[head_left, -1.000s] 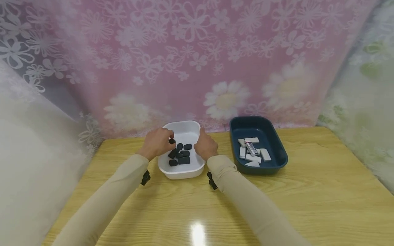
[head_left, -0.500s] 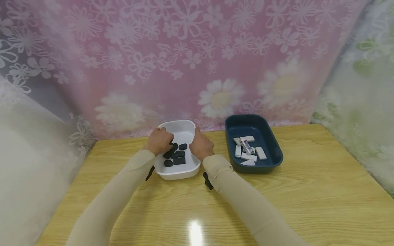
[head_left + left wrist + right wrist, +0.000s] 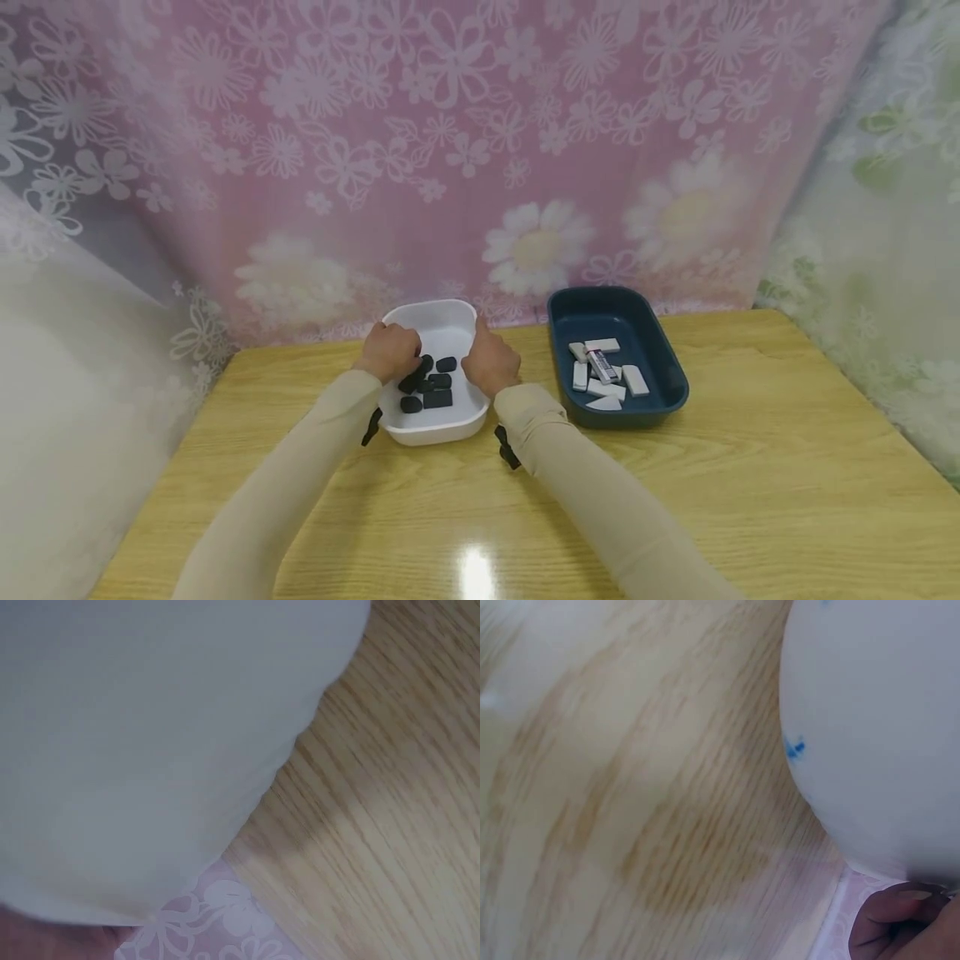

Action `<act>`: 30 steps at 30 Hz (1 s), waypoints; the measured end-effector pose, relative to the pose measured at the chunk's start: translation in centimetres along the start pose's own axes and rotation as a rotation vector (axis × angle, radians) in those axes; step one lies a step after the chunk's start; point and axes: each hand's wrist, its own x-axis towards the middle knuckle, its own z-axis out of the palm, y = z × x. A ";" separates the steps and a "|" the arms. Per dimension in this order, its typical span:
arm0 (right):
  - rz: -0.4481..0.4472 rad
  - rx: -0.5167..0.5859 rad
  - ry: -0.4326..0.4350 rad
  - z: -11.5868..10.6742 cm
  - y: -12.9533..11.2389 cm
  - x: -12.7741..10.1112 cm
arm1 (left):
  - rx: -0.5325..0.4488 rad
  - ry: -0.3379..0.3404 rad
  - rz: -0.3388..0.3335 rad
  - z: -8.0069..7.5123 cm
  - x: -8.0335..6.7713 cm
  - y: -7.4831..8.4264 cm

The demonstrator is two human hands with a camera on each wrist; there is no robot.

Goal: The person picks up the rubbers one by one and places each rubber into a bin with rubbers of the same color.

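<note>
Hands — left hand (image 3: 390,352), right hand (image 3: 489,364) — grip white tray (image 3: 438,429).

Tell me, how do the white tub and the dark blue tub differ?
The white tub holds black pieces; the dark blue tub holds white ones. Both hands, left hand and right hand, are at the white tub; the blue stands untouched. Both are rounded rectangular tubs on the wooden table.

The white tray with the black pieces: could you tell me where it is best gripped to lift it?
Probably by the two long side rims of the white tray, one hand from each side: the left hand and right hand already sit there, and the rim flares outward.
</note>
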 end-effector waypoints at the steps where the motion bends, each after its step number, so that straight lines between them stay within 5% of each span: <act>1: 0.001 0.000 0.001 0.0 0.0 0.0 | -0.002 0.002 0.001 0.0 0.0 0.0; 13: -0.002 -0.003 0.023 0.1 0.1 -0.2 | 0.027 0.091 -0.041 0.8 -0.1 0.4; 25: 0.003 0.097 0.010 0.2 0.6 0.0 | -0.004 0.107 0.013 0.8 -0.9 0.3; 30: 0.074 0.179 -0.003 0.1 0.5 0.3 | -0.048 0.243 0.032 0.1 -1.6 -0.5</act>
